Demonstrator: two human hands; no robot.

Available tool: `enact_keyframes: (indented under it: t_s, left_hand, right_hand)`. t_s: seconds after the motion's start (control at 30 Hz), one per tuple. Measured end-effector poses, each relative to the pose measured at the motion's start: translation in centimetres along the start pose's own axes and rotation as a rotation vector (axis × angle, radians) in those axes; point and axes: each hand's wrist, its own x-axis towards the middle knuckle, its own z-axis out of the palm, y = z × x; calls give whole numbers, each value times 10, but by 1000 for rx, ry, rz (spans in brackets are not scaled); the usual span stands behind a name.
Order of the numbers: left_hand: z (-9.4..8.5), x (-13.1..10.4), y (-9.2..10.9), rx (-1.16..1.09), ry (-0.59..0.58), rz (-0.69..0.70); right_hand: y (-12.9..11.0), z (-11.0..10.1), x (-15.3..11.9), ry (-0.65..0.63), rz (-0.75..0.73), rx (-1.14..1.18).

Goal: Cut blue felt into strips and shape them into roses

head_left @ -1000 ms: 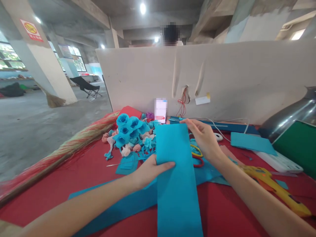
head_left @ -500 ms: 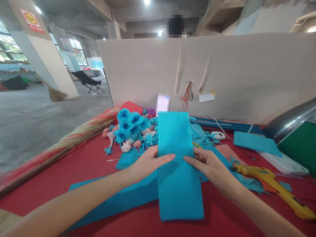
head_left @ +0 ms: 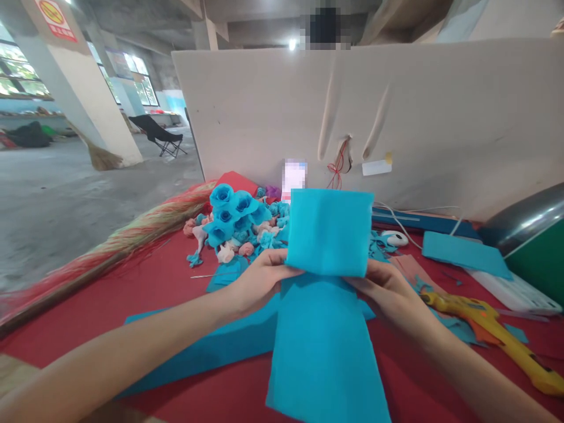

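A blue paper strip (head_left: 328, 346) hangs over the red table (head_left: 145, 276), its upper part folded over toward me. My left hand (head_left: 268, 273) pinches its left edge at the fold. On the right edge, my right hand (head_left: 379, 282) grips it at the same height, fingers partly behind the paper. Beneath them, another long blue strip (head_left: 211, 346) lies on the table. Behind my left hand are blue paper flowers (head_left: 231, 214) beside a pile of pink, white and blue small ones.
At right are a yellow glue gun (head_left: 489, 323), a folded blue paper piece (head_left: 467, 254) on a white object, and a white cable. A broom-like bundle (head_left: 132, 238) edges the left. A white panel (head_left: 264, 111) stands behind, with a head above it.
The strip's upper part has been folded down over the front, and both hands have moved to its edges beside the fold. The view has shifted slightly.
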Motion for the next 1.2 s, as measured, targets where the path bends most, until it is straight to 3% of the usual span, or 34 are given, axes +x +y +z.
enact_keyframes:
  t_s: [0.33, 0.57, 0.67, 0.87, 0.97, 1.03, 1.2]
  left_hand:
    - [0, -3, 3, 48, 1, -54]
    - [-2, -2, 4, -47, -46, -36]
    - [-2, -2, 7, -234, -26, -17]
    - [3, -8, 4, -441, -251, -41]
    - [10, -12, -6, -433, -307, 8]
    - [16, -14, -12, -374, -286, 28]
    - [29, -21, -14, -292, -52, 3]
  right_hand:
    - [-2, 5, -4, 152, -56, -110]
    - [-5, 4, -7, 226, -309, -400]
    - [-9, 3, -12, 390, -403, -500]
    - [-10, 2, -18, 759, -467, -604]
    - [-10, 3, -18, 862, -469, -646]
    - [-9, 4, -18, 878, -471, -681]
    - [-7, 6, -20, 842, -547, -858]
